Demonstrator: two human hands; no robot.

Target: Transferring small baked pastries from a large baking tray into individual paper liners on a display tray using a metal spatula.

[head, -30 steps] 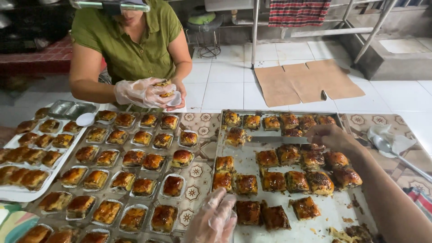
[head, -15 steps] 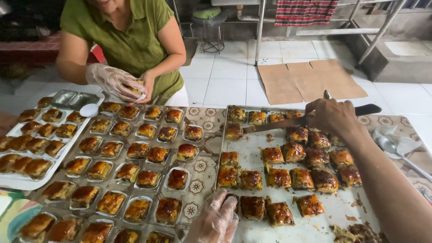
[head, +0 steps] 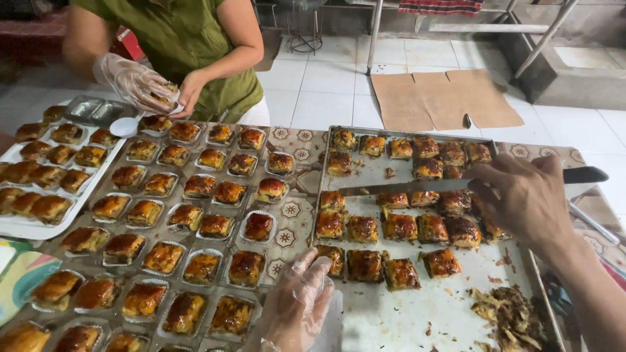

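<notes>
the scene is evenly and brightly lit by soft daylight from twelve o'clock; shadows are faint. mild glare is seen on the metal tray [head: 417,313] and glazed pastries [head: 362,229]. slight bending is noticed at the edges; focus is sharp.

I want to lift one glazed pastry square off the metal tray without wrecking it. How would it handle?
The pastry square is probably fragile and flaky: crumbs litter the metal tray. Its shiny brown glaze suggests a sticky top, so it may cling to the gloved left hand. It sits flat, so it is unlikely to roll.
</notes>
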